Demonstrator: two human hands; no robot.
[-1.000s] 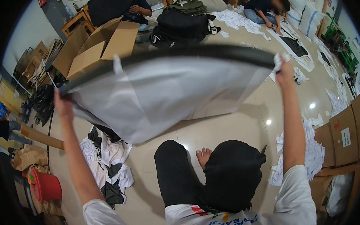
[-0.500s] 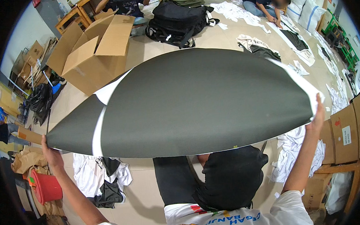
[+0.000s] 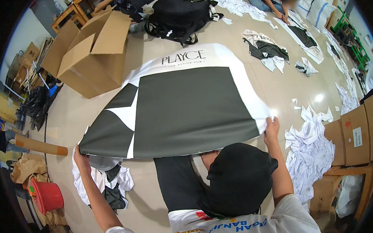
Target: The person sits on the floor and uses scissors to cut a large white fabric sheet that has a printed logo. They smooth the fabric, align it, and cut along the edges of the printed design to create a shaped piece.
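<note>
A wide printed fabric sheet [image 3: 190, 112], dark grey with white bands and a white lettered far part, stretches across in front of my knees. My left hand [image 3: 82, 159] is closed on its near left corner, and my right hand [image 3: 272, 129] grips the near right corner. The near edge is pulled taut between them, while the far part slopes down toward the floor. Below my left hand lies a pile of white and dark fabric pieces [image 3: 113, 199]. Beyond my right hand is a heap of white scraps [image 3: 309, 153].
An open cardboard box [image 3: 90, 64] stands at far left, with a black backpack [image 3: 180, 19] beyond. A person [image 3: 275, 4] handles fabric on the floor at far right; another sits partly visible at the top. A red bucket [image 3: 48, 195] is left, stacked cartons [image 3: 353, 134] right.
My hands have come down and closer together, lowering the fabric sheet. Its far part has dropped away from me, bringing the white lettered area and more dark panels into view.
</note>
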